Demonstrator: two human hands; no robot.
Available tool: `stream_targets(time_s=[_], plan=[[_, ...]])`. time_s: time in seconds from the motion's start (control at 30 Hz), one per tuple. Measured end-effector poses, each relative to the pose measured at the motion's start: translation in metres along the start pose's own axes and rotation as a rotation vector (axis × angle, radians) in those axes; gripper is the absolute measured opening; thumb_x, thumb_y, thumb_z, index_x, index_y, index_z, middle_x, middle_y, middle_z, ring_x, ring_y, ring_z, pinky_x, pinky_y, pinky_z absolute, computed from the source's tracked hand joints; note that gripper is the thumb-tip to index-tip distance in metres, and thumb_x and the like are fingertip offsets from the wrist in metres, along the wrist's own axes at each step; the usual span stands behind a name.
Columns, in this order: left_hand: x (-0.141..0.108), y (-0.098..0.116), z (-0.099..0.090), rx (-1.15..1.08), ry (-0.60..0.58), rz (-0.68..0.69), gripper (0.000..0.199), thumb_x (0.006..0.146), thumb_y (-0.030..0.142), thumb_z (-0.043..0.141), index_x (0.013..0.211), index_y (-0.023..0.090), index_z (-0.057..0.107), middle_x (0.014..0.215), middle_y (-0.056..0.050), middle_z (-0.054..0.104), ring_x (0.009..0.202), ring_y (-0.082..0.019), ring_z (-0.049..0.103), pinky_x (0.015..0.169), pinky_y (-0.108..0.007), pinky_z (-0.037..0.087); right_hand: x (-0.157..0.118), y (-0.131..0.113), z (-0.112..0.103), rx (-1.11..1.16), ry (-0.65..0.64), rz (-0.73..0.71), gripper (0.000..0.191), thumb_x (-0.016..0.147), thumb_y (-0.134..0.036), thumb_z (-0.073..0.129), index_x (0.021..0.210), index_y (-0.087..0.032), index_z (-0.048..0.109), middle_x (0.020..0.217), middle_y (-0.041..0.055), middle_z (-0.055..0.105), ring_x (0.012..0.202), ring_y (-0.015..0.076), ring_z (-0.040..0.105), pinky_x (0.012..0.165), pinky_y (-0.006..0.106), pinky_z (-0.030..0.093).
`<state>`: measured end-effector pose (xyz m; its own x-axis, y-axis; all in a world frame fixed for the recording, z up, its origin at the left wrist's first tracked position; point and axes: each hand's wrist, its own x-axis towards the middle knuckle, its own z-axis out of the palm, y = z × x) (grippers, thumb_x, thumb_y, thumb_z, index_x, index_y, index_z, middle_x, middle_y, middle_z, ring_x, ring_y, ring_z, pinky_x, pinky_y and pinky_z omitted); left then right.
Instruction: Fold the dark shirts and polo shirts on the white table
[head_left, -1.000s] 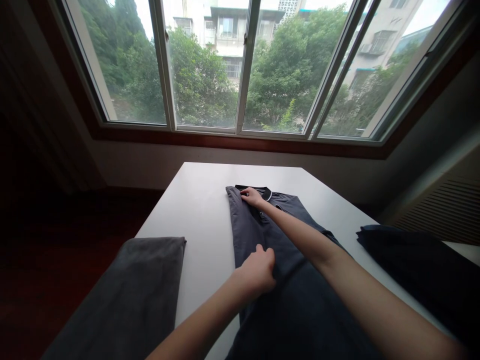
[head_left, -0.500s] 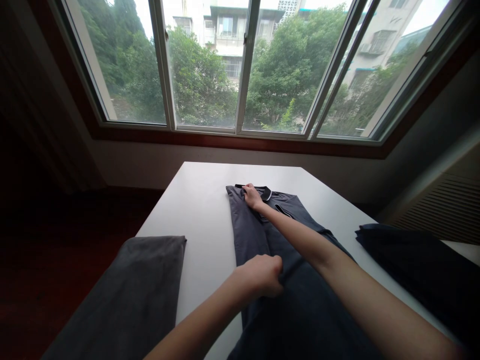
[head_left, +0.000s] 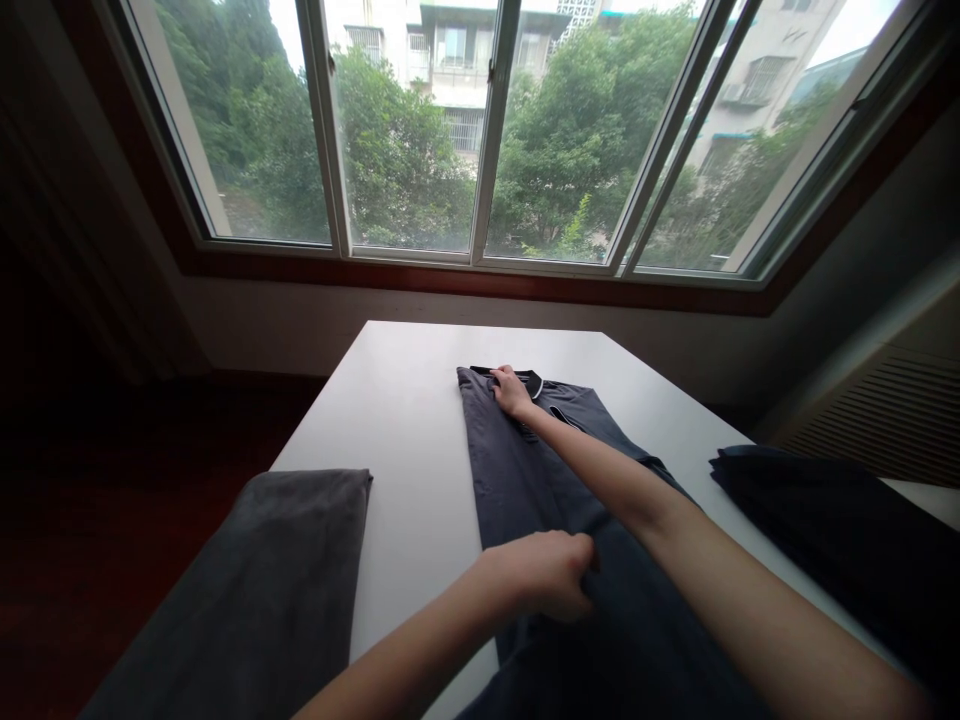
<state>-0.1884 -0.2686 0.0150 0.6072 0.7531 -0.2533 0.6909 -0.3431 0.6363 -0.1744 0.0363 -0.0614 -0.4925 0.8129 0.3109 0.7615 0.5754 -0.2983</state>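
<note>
A dark grey-blue polo shirt (head_left: pixel 517 480) lies lengthwise on the white table, its black, white-edged collar (head_left: pixel 534 385) toward the window. My right hand (head_left: pixel 512 392) reaches across to the collar end and is closed on the shirt's fabric beside the collar. Nearer to me, my left hand (head_left: pixel 551 575) is curled shut over the shirt's middle, gripping the cloth; its fingertips are partly hidden. The shirt's near end is dark and runs out of view at the bottom.
Folded grey cloth (head_left: pixel 300 560) lies at the table's left edge. A dark folded garment (head_left: pixel 817 510) lies on the right. The white table (head_left: pixel 420 400) stands before a wide window (head_left: pixel 480 265). A slatted unit (head_left: pixel 877 405) is at the right.
My left hand has moved right and a little toward me. My right hand has shifted slightly right, and the shirt's left edge has drawn inward with them.
</note>
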Motion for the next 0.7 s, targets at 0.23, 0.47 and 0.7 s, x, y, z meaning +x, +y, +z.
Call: stream_targets(time_s=[0.23, 0.47, 0.7], plan=[[-0.007, 0.016, -0.005, 0.090, -0.159, -0.091, 0.064, 0.077, 0.036, 0.065, 0.135, 0.018, 0.045, 0.124, -0.017, 0.062, 0.110, -0.034, 0.061, 0.083, -0.042, 0.054, -0.012, -0.006, -0.006, -0.008, -0.022, -0.042, 0.046, 0.087, -0.013, 0.054, 0.134, -0.011, 0.050, 0.134, 0.0166, 0.049, 0.121, 0.0236, 0.051, 0.104, 0.031, 0.038], [-0.025, 0.038, -0.022, 0.229, -0.406, -0.157, 0.087, 0.080, 0.044, 0.063, 0.148, 0.008, 0.021, 0.129, -0.023, 0.058, 0.116, -0.036, 0.058, 0.086, -0.041, 0.053, -0.064, -0.020, -0.038, 0.066, 0.023, -0.133, 0.050, 0.087, -0.021, 0.056, 0.135, -0.012, 0.047, 0.138, 0.0182, 0.045, 0.130, 0.0266, 0.044, 0.109, 0.040, 0.036], [-0.040, 0.054, -0.028, 0.195, -0.443, -0.146, 0.069, 0.087, 0.040, 0.052, 0.144, 0.009, 0.027, 0.108, -0.017, 0.067, 0.089, -0.026, 0.067, 0.073, -0.035, 0.055, -0.255, -0.042, -0.116, 0.369, -0.009, -0.295, 0.039, 0.089, -0.020, 0.052, 0.128, -0.022, 0.052, 0.135, 0.0108, 0.049, 0.130, 0.0222, 0.046, 0.110, 0.041, 0.039]])
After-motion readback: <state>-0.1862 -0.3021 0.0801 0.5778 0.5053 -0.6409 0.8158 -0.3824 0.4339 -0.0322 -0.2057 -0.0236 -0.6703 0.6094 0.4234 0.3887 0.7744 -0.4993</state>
